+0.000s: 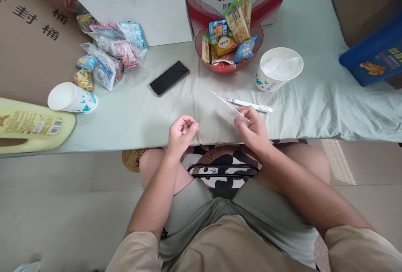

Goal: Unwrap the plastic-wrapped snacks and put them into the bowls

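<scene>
A clear plastic bag (224,104) is pinched between the thumb and fingers of my right hand (253,129), above the front part of the cloth. Just beyond those fingers lies a white utility knife (249,105). My left hand (182,134) hovers near the table's front edge with its fingers curled in and the thumb against them. Nothing shows in it. A black phone (169,78) rests flat farther back. Snack packets (224,45) fill a reddish clear bowl (229,69). To its right, an upright paper cup (270,80) contains crumpled clear plastic.
Several plastic-wrapped packets (108,56) are heaped at the left beside a tipped paper cup (72,98). A yellow jug (37,125) lies at the left edge, and a blue container (373,50) is at the right. Cardboard boxes (125,4) stand along the back.
</scene>
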`<state>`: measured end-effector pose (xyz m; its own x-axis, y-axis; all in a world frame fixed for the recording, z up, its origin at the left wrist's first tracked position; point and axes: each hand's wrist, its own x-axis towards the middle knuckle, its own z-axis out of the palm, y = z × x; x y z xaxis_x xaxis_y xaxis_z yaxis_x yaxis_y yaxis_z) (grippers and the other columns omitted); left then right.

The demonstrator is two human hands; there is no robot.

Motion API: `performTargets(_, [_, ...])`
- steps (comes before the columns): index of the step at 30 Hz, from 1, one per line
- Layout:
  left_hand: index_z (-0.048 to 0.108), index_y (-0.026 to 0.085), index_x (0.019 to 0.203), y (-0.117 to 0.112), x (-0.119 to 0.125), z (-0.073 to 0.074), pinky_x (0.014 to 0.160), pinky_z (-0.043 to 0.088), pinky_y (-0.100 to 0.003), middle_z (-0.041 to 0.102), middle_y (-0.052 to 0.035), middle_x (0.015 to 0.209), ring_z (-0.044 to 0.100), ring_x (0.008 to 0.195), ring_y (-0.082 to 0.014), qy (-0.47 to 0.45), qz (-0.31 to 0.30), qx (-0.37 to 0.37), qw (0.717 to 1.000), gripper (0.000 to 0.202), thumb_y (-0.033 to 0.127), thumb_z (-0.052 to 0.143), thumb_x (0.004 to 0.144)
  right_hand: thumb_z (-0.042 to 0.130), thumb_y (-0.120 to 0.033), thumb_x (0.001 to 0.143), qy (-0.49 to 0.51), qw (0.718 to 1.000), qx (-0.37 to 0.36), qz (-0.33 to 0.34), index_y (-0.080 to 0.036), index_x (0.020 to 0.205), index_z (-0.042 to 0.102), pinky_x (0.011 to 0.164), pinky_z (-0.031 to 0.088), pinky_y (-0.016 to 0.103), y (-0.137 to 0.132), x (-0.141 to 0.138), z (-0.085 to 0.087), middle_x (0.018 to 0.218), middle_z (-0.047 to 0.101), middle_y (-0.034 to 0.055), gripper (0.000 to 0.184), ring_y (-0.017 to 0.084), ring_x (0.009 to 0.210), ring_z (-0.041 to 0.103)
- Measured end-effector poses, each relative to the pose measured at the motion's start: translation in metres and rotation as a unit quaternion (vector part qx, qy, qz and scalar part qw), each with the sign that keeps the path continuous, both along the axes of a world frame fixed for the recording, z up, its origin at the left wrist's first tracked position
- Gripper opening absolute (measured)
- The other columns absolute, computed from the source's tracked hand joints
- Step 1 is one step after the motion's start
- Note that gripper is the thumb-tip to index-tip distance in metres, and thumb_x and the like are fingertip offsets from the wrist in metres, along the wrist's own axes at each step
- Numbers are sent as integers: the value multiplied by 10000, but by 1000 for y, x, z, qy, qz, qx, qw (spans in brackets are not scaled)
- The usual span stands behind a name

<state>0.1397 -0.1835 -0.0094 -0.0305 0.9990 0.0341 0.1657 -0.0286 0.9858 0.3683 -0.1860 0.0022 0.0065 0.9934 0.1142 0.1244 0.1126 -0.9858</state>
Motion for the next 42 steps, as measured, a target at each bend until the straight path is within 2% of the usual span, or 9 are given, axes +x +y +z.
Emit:
performTargets(4, [607,200,1110,-7,10,-3,922,522,-335,682,-90,1098,653,1058,-220,-8,-81,9,997,482,504,765,771,563,-356,916,-13,987,31,158,-245,839,415,825,466,372,-13,-9,-3,1012,686,66,200,215,932,616])
performTargets(7, [630,199,1089,-10,15,-2,853,521,-326,687,-60,994,655,946,-216,28,-145,29,989,465,504,771,769,550,-424,936,20,973,8,230,-252,858,415,798,483,365,-18,-18,-10,925,679,46,233,212,906,627])
performTargets(17, [508,169,647,-10,13,10,521,318,-258,446,9,588,395,557,-109,35,-208,-66,975,536,638,509,906,672,-397,867,14,997,-33,74,-229,998,537,608,425,276,-9,-23,-17,801,573,-5,253,122,670,509])
performTargets(23, [562,166,679,-9,12,9,548,392,-262,517,-5,611,465,574,-125,8,-238,-73,968,557,686,528,874,768,-406,781,154,958,-141,195,-221,1129,528,655,497,283,-3,-17,-10,866,602,14,461,137,741,579])
performTargets(28, [682,166,1046,-7,9,2,844,518,-317,718,-93,982,660,916,-207,-18,-213,-50,976,514,632,500,927,747,-441,793,106,982,-116,101,-214,870,539,570,415,253,6,7,4,731,552,-13,317,118,638,504])
performTargets(33, [708,164,984,-6,7,0,845,534,-328,734,-108,965,679,902,-202,-15,-221,-54,974,570,640,395,968,625,-327,843,-66,995,4,-77,-215,801,502,560,329,271,45,61,44,660,464,-26,172,108,584,408])
performTargets(37, [710,166,935,-4,9,4,828,533,-332,733,-99,921,676,865,-203,13,-239,-39,970,602,666,376,960,575,-189,832,-411,879,157,-184,-178,833,543,715,393,331,87,97,76,861,586,66,34,140,767,515])
performTargets(40, [703,161,927,-3,9,5,819,529,-335,727,-99,905,667,852,-203,30,-241,-32,969,607,656,354,970,585,-168,860,-583,791,148,-107,-130,939,640,762,380,351,111,110,79,1016,648,142,103,182,935,568])
performTargets(42, [699,162,933,-3,8,5,819,527,-338,726,-101,912,665,857,-206,35,-243,-32,969,601,642,341,978,624,-160,859,-618,780,101,-16,-129,965,679,740,371,339,125,114,73,1074,676,142,123,179,945,582])
